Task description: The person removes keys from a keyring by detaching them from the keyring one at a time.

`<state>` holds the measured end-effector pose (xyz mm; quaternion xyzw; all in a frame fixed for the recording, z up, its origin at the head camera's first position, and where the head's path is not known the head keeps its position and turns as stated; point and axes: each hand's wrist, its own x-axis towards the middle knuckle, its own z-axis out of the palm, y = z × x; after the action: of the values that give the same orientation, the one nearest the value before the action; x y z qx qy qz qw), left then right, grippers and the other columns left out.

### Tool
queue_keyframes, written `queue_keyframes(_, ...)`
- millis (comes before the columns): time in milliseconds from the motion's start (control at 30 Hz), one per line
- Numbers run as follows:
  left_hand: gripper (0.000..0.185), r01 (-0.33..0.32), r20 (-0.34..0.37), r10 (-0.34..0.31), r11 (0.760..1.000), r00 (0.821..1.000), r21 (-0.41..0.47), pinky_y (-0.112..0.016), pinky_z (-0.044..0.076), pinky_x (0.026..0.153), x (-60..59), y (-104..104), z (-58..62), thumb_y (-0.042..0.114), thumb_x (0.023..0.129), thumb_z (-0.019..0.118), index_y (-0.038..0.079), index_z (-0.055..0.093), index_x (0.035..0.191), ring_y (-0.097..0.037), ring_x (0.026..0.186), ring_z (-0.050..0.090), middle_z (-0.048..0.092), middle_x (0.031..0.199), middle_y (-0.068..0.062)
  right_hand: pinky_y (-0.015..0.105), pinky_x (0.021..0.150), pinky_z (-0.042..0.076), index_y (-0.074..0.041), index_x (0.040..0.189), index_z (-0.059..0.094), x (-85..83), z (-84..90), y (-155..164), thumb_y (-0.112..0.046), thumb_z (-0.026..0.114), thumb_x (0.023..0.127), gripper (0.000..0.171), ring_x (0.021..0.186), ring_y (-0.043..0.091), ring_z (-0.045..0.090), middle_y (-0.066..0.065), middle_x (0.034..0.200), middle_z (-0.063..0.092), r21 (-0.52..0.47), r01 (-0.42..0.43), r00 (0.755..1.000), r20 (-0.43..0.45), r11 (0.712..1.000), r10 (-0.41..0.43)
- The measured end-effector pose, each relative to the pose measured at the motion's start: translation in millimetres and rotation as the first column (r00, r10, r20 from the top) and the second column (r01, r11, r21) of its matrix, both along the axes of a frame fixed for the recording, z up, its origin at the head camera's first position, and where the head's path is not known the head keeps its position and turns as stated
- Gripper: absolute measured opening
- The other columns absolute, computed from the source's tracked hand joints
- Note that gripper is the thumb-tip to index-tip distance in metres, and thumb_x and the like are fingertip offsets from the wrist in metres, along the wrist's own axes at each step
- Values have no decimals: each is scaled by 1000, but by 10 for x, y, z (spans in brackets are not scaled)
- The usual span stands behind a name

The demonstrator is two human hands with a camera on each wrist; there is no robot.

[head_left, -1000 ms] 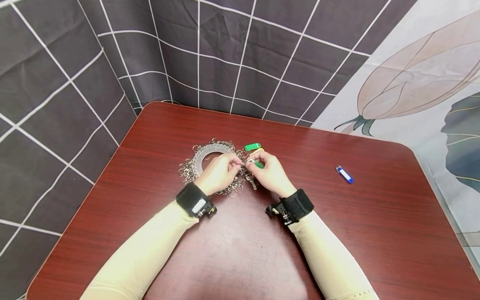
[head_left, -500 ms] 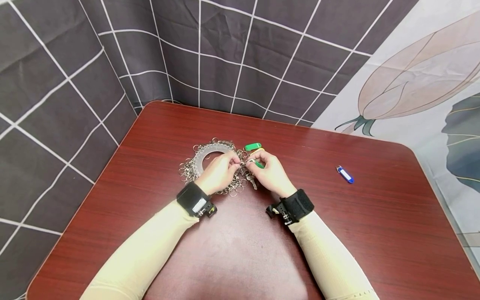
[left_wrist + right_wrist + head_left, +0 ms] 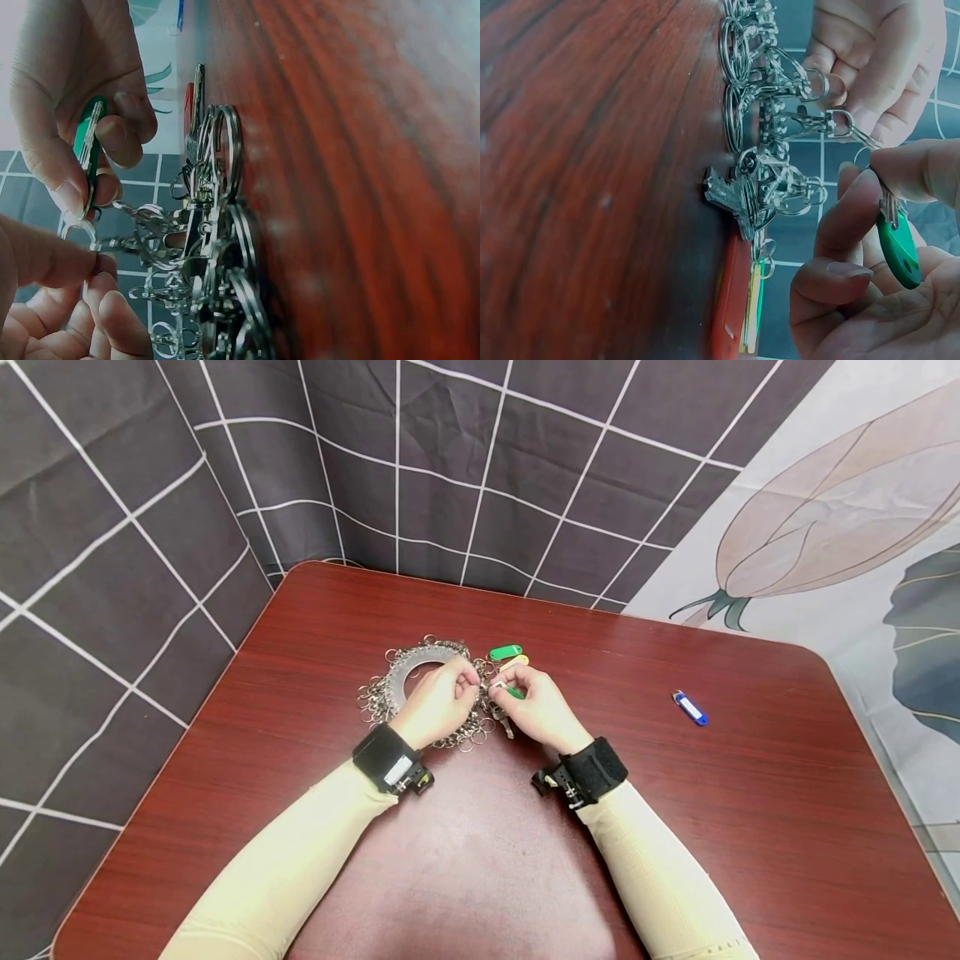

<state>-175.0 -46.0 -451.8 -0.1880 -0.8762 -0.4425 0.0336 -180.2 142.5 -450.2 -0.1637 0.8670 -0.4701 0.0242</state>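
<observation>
A grey ring-shaped holder (image 3: 396,685) with many metal clasps and split rings around its rim lies on the table. My left hand (image 3: 438,703) reaches over its right side and pinches a split ring (image 3: 77,225) that hangs from one clasp. Close by on the right, my right hand (image 3: 546,708) pinches a green key tag (image 3: 898,247) with a key (image 3: 889,206) against it, near their small ring. The fingertips of both hands almost meet at the split ring. Whether the two rings are linked is hidden by the fingers.
Beyond my right hand lie another green tag (image 3: 506,652) and a yellow tag (image 3: 516,662). A loose-hanging key (image 3: 503,721) rests by the holder, and a red tag (image 3: 732,300) shows low down. A blue tag (image 3: 689,708) lies farther right on the red-brown table (image 3: 750,810).
My left fingertips have drawn slightly up and curled more. My right fingers have shifted a little to the left with the green tag, showing more of the yellow tag behind.
</observation>
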Motion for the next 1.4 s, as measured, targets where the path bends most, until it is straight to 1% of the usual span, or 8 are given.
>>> queue_keyframes(167, 7, 13, 3, -13, 1000, 1000, -5, -28, 48, 67, 5, 0, 23, 6, 86, 63, 11, 60, 90, -13, 72, 57, 59, 77, 1, 26, 61, 42, -10, 91, 67, -3, 8, -4, -12, 66, 87, 4, 68, 12, 51, -1, 84, 63, 18, 24, 999, -22, 1000, -23)
queue_keyframes(400, 8, 47, 3, -47, 998, 999, -36, -26, 48, 65, 2, -5, 43, 3, 86, 62, 10, 63, 89, -12, 71, 58, 61, 76, 2, 28, 55, 38, -11, 91, 68, 0, 6, 2, -15, 68, 86, 6, 60, 12, 46, -1, 74, 59, 37, 65, 998, -23, 997, -64)
queue_keyframes(533, 8, 47, 43, -45, 997, 998, -55, -27, 48, 69, 7, -1, 63, 8, 89, 62, 9, 68, 94, -12, 74, 58, 62, 79, 1, 26, 60, 41, -10, 91, 67, -5, -2, 1, -15, 67, 87, 6, 66, 12, 51, -1, 81, 64, -10, 71, 997, -26, 997, -72)
queue_keyframes(700, 5, 68, 97, -61, 996, 993, -64, -27, 49, 72, 12, -5, 60, 10, 90, 63, 8, 65, 94, -13, 78, 59, 63, 83, 0, 23, 62, 41, -4, 95, 67, 1, 9, -1, -12, 67, 87, 11, 71, 14, 53, 6, 87, 67, -87, 64, 998, -6, 994, -65)
queue_keyframes(967, 6, 15, 55, -13, 999, 998, -28, -30, 49, 73, -4, -7, 37, 6, 90, 63, 9, 60, 94, -15, 79, 59, 62, 83, -1, 22, 60, 43, -6, 94, 66, -1, -2, -7, -10, 66, 88, 7, 67, 11, 54, 3, 86, 65, -83, 38, 999, 22, 996, -36)
queue_keyframes(1133, 6, -22, 36, 21, 999, 999, 24, -29, 49, 73, -3, -9, 39, 5, 92, 60, 8, 58, 97, -17, 79, 59, 60, 85, -3, 23, 59, 46, -5, 96, 66, 7, -1, -10, -9, 64, 89, 8, 68, 16, 58, 3, 89, 63, -97, -5, 996, 89, 995, 14)
queue_keyframes(1300, 7, -32, 41, 29, 998, 999, 53, -29, 49, 73, 14, -11, 66, 6, 92, 60, 7, 59, 98, -17, 79, 58, 60, 86, -4, 30, 63, 51, 1, 102, 64, 3, 26, 2, -8, 62, 91, 14, 73, 32, 61, 16, 89, 64, -170, -28, 980, 189, 985, 60)
queue_keyframes(1400, 6, -29, 43, 27, 998, 999, 52, -30, 50, 72, 20, -8, 78, 5, 91, 60, 7, 59, 97, -17, 78, 59, 61, 85, -3, 35, 66, 52, 3, 104, 63, -6, 33, 12, -7, 61, 92, 16, 74, 32, 59, 21, 90, 64, -205, -19, 970, 233, 979, 68)
